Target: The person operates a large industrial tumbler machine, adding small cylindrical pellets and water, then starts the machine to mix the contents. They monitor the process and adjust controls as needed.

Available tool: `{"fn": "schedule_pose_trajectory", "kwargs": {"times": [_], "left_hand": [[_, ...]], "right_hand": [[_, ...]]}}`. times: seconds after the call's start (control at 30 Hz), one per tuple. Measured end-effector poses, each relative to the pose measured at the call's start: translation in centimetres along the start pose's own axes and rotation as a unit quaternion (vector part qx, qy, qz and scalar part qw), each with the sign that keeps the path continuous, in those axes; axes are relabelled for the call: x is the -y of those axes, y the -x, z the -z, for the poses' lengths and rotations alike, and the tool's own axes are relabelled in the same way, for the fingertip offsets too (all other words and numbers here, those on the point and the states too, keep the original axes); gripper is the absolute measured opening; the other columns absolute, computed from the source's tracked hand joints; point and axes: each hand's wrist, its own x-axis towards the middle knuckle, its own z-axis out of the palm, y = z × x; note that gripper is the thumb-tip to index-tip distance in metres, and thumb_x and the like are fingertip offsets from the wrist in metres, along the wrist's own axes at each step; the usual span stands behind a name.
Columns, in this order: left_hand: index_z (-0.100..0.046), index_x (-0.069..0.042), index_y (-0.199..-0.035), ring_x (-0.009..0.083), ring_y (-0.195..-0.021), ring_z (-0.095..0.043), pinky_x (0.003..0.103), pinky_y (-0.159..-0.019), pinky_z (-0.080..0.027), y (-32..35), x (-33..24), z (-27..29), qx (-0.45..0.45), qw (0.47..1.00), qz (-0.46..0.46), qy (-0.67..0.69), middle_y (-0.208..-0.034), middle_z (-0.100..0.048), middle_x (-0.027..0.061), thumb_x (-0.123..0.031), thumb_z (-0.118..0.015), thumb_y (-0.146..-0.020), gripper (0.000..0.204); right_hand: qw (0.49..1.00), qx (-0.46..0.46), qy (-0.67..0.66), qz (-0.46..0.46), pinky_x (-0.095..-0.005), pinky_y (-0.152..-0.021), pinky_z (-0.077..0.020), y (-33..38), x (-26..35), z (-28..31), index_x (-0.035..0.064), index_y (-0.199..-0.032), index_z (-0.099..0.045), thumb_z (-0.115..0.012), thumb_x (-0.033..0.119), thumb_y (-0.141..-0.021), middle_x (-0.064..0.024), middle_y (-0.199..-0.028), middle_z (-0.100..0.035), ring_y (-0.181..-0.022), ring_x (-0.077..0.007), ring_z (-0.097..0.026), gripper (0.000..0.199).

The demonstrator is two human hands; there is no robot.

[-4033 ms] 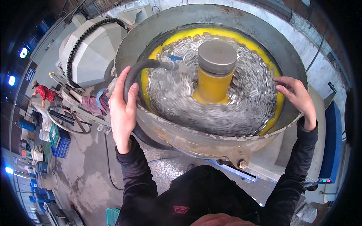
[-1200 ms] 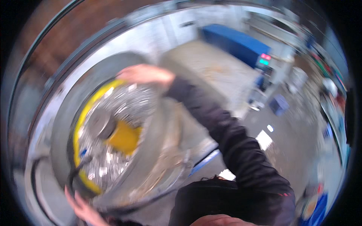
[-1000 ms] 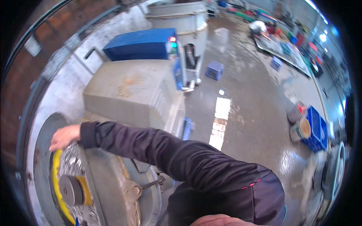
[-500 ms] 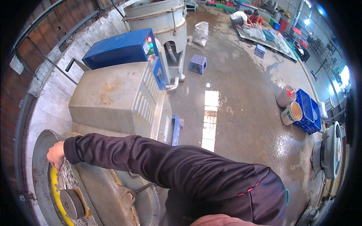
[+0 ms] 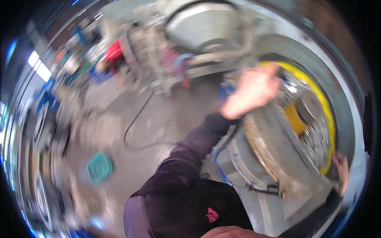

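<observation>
At frame right, the bowl (image 5: 347,119) holds metal pieces (image 5: 317,146). The left hand (image 5: 254,90) is at its upper-left rim, the right hand (image 5: 342,170) near its lower right (blurred; whether either grips anything, I cannot tell).

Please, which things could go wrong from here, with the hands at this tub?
The right hand and left hand appear close to the metal pieces in the tub; if these move, they might knock or pinch either one. Also, the dark hose or cable curving across the floor could perhaps trip someone.
</observation>
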Motion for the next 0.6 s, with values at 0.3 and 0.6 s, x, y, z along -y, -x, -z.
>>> {"fn": "schedule_pose_trajectory", "kwargs": {"times": [0.3,0.6], "left_hand": [[-0.049,-0.003,-0.131,0.0408,-0.102,-0.06,0.056,-0.092,-0.039,-0.1,-0.9,-0.2,0.018,0.997,0.079,0.001,-0.105,-0.062,0.0254,-0.025,-0.056,-0.089,0.048],[-0.047,-0.005,-0.132,0.0411,-0.107,-0.058,0.065,-0.1,-0.033,-0.4,-0.7,-0.3,0.045,0.995,0.094,0.01,-0.106,-0.061,0.0252,-0.022,-0.055,-0.088,0.048]], "right_hand": [[0.922,-0.003,-0.304,-0.239,-0.0323,-0.1,-0.0413,-0.4,-3.0,-1.4,-0.0025,-0.124,-0.055,-0.061,0.01,-0.092,-0.0124,-0.122,-0.062,-0.11,-0.0206,-0.058,0.035],[0.921,0.142,-0.273,-0.237,-0.035,-0.098,-0.0431,-2.2,-4.7,-1.3,0.0017,-0.129,-0.052,-0.06,0.015,-0.092,-0.0119,-0.126,-0.057,-0.114,-0.0244,-0.055,0.04]]}}
